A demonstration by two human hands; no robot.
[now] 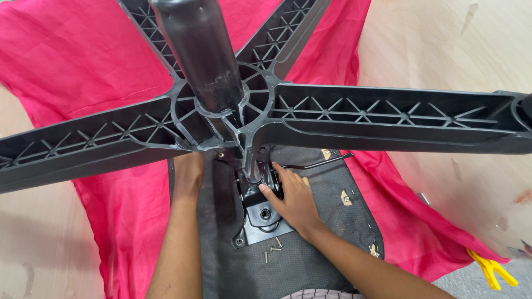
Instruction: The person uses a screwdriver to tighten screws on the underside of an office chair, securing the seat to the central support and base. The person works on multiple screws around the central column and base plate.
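A red cloth (83,61) is covering the pale wooden floor (443,44); a black ribbed 5-armed plastic chair base (360,113) is looming over the upturned seat, the right hand (293,202) spreading its fingers on the black metal mounting plate (260,221), the left hand (188,171) half hidden, its fingers impossible to tell.

The star base (354,113) and column (208,55) hang over the seat underside (321,243), blocking reach from above. Gaps between spokes stay open; loose screws (271,252) lie near the plate (260,221).

Nothing of that kind is showing around either hand: no package, label, sign or screen is lying beside, ahead of or behind them.
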